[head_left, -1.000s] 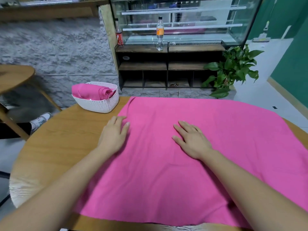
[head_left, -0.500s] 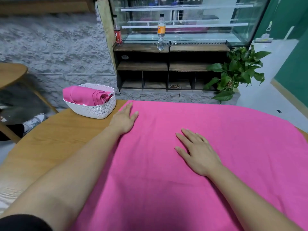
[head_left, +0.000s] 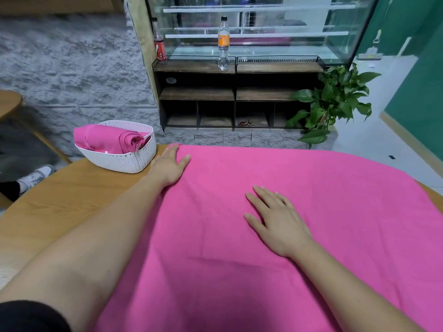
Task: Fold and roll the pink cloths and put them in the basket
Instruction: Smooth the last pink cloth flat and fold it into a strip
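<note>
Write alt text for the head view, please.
A large pink cloth lies spread flat over a round wooden table, with the left hand flat at its far left corner and the right hand flat near its middle. A white basket beside the left hand holds rolled pink cloth.

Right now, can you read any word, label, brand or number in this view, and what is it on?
No text is legible.
Dark bottle, red label: white marks, too blurred to read.
Clear bottle, orange label: too small to read.
Round badge on the shelf unit: blurred.
Pink cloth and basket: no print shows.
</note>
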Tool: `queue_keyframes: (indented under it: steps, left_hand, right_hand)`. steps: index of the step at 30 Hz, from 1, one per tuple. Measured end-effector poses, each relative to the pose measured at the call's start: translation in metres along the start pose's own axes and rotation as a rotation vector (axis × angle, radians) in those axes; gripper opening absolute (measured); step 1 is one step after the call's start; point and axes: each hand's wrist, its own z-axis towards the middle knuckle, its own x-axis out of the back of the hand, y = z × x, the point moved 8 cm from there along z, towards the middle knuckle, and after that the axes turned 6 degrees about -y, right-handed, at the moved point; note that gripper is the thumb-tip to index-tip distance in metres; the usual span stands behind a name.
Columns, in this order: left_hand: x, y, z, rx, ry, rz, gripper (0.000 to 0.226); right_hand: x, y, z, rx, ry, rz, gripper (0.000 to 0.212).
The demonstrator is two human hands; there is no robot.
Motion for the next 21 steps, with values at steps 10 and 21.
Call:
queue_keyframes:
  steps: [10, 21]
  left_hand:
    - [0.001, 0.009, -0.006, 0.252, -0.064, 0.142, 0.092]
    - [-0.030, 0.120, -0.100, -0.154, 0.090, 0.000, 0.075]
  right_hand:
    - [0.002, -0.001, -0.004, 0.002, -0.006, 0.007, 0.066]
    - [-0.001, -0.002, -0.002, 0.016, 0.002, 0.012, 0.066]
